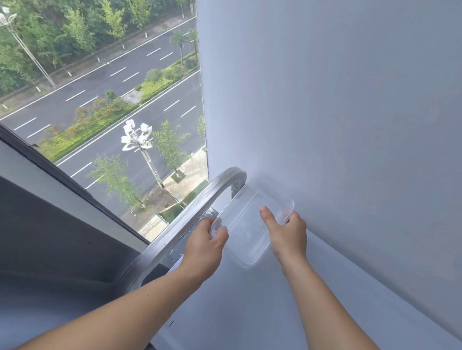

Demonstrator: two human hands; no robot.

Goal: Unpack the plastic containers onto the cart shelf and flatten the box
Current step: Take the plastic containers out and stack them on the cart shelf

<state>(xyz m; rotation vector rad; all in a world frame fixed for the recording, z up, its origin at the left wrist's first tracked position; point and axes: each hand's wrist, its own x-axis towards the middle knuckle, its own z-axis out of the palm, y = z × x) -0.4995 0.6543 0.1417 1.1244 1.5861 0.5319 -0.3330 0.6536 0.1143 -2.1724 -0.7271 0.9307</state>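
A clear rectangular plastic container (250, 223) is held between both hands, low in the middle of the head view. My left hand (205, 246) grips its near-left corner, and my right hand (286, 235) holds its right edge with the thumb lying over the top. The container lies on or just above a white surface (236, 319), close to the curved metal cart handle (190, 216). I cannot tell whether it touches the surface. No box is in view.
A white wall (347, 101) rises behind the container and fills the right half. On the left a large window (77, 71) looks down on a road and trees, above a dark grey sill ledge (31, 224).
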